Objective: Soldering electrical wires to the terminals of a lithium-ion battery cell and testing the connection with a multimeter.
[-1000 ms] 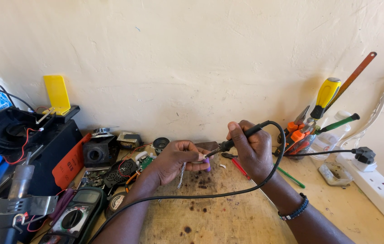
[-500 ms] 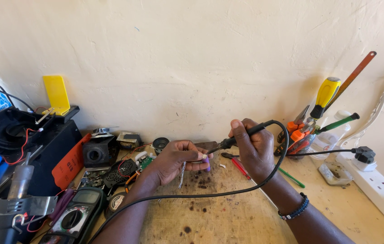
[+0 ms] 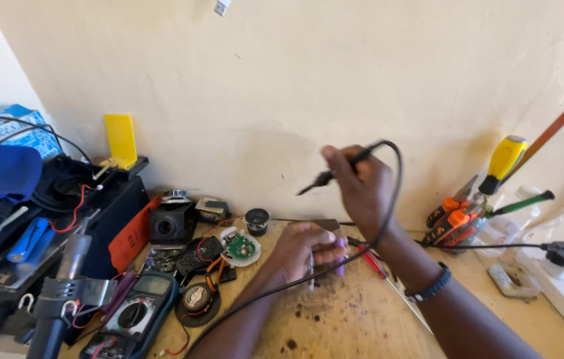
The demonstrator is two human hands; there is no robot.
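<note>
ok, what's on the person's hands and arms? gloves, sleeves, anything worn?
Both hands are bare: no gloves, and no sleeves on the forearms as far as the view shows. The right hand has a dark beaded bracelet at the wrist. The left hand and its wrist show nothing worn, and no rings are visible.

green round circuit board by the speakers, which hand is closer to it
Left. The left hand rests on the bench just right of the green circuit board; the right hand is raised farther right, holding the soldering iron.

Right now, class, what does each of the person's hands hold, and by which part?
The right hand grips a soldering iron by its black handle. The left hand pinches a small purple part at the fingertips.
</note>
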